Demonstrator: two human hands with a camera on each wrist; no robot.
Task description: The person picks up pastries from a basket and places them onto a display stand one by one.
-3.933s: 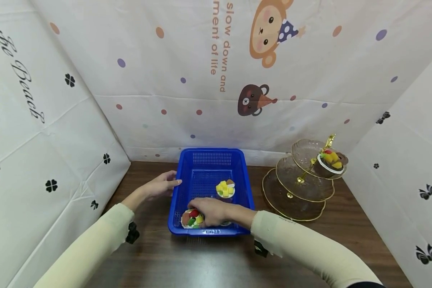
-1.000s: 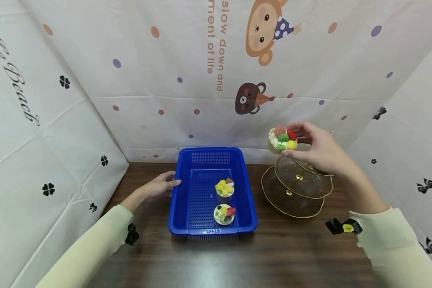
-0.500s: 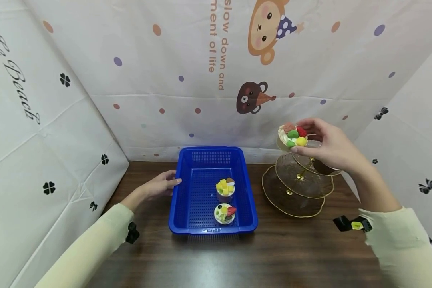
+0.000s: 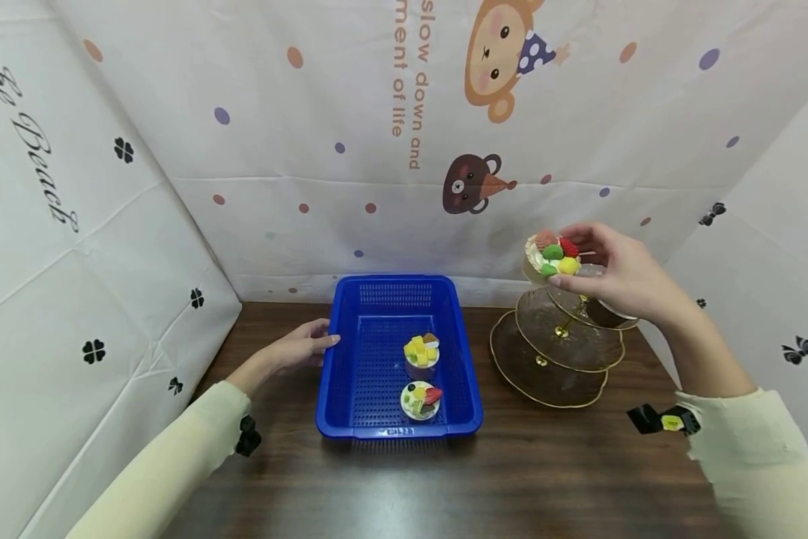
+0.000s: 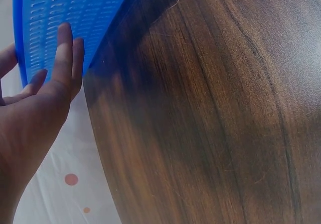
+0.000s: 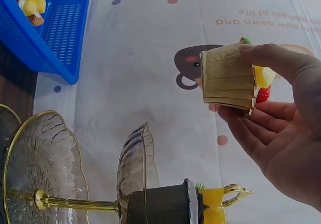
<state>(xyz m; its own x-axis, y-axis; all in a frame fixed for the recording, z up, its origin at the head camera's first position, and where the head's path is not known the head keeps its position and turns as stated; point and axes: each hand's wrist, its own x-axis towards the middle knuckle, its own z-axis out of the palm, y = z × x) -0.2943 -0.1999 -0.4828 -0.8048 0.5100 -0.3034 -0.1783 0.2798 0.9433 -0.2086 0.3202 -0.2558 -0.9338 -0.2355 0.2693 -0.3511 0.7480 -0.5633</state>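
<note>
My right hand (image 4: 606, 273) holds a fruit-topped cupcake (image 4: 552, 256) in a tan paper cup (image 6: 228, 78), pinched between thumb and fingers, just above the top tier of a three-tier glass stand (image 4: 557, 340). A dark-cupped cupcake (image 6: 165, 206) with yellow pieces sits on that top tier (image 6: 135, 166), mostly hidden behind my hand in the head view. My left hand (image 4: 299, 348) rests with straight fingers (image 5: 62, 48) against the left wall of a blue basket (image 4: 350, 359). Inside the basket lie a yellow-topped cupcake (image 4: 421, 352) and a mixed-fruit cupcake (image 4: 420, 400).
The basket and stand sit on a dark wooden table (image 4: 511, 479), enclosed by white patterned cloth walls (image 4: 377, 135) at the back and both sides. The stand's lower tiers (image 4: 545, 374) hold nothing. Bare table lies in front of the basket.
My right hand lifted the fruit cupcake out of the basket's front left and carried it up and right to above the stand's top tier. The left hand stayed put.
</note>
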